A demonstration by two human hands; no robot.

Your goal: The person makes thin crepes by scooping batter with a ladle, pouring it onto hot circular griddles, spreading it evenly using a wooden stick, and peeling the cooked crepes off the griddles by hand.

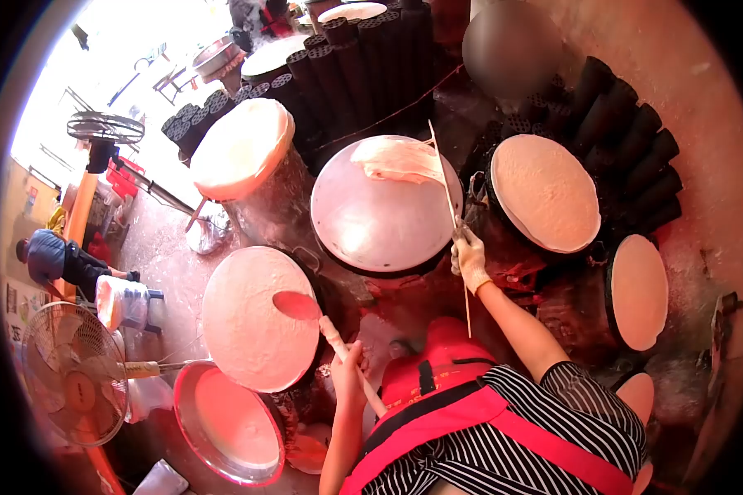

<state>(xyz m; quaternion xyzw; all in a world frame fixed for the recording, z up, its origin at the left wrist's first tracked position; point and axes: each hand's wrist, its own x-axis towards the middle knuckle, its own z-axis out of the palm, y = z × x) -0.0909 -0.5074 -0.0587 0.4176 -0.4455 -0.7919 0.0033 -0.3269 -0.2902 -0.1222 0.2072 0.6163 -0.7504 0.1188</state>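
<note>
The left hand [348, 369] is gripping in a curled fist, while the gloved right hand [470, 254] is gripping farther forward

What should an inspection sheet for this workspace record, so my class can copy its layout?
Surface: middle griddle, mostly bare, crumpled pale sheet towards its far side.
Job's things: ladle at the near-left pale-coated griddle; thin stick at the crumpled sheet's right end.
Clutter: dark perforated cylinders stacked behind.
Hands: left hand grips the ladle; gloved right hand grips the stick.
Cables: cord-like strand by the stacks, nature unclear.
Surroundings: fan and person, picture's left side.
</note>
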